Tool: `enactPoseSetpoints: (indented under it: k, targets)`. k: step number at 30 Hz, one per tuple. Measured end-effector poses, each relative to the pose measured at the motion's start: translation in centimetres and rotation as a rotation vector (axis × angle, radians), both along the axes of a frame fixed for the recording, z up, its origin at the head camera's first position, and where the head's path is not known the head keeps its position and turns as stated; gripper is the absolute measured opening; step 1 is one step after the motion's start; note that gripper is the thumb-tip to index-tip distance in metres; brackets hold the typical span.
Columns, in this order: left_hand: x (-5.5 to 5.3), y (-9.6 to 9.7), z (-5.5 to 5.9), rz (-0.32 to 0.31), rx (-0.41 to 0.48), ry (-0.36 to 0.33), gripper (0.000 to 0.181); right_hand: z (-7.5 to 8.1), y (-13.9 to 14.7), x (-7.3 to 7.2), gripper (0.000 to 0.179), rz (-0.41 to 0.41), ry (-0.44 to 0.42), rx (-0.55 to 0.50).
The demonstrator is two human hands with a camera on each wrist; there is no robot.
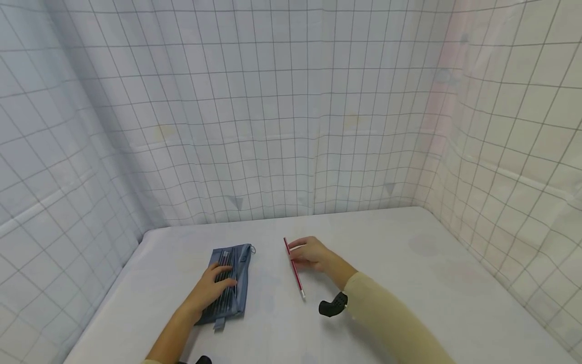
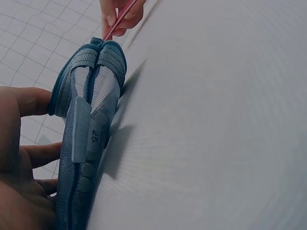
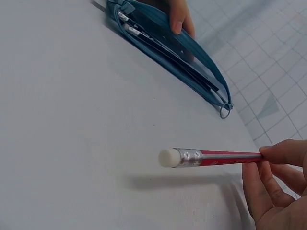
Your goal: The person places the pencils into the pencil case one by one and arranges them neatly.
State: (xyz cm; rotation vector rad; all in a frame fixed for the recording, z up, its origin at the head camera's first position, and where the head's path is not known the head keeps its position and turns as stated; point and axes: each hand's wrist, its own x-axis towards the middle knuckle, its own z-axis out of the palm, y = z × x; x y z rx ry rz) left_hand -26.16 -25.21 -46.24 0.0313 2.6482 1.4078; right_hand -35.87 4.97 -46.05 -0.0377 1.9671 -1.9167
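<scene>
white table (image 1: pixel 409 283) inside gridded white curtain (image 1: pixel 273 126) walls.

A white counter (image 1: pixel 409 283) fills the lower half of the frame, and gridded white sheeting (image 1: pixel 273 126) hangs behind it and down both sides, creased.

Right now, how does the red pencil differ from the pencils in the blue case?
The red pencil is out of the blue case, pinched by the right hand; the pencils in the case lie inside under the left hand. The red pencil is bright red, while those look dark. In the right wrist view the red one is lifted above the table. Both kinds have metal ferrules.
</scene>
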Motion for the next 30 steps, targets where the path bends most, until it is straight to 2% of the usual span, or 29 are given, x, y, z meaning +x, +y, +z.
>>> enactPoseSetpoints:
  k: [21,30]
  targets:
    - [0.0,0.0,-0.1,0.005,-0.006,-0.001,0.064,0.5,-3.5,-0.3,0.034,0.011,-0.011,-0.022]
    - [0.0,0.0,0.2,-0.006,-0.002,0.003,0.063,0.1,-4.9,-0.6,0.033,0.02,-0.025,-0.037]
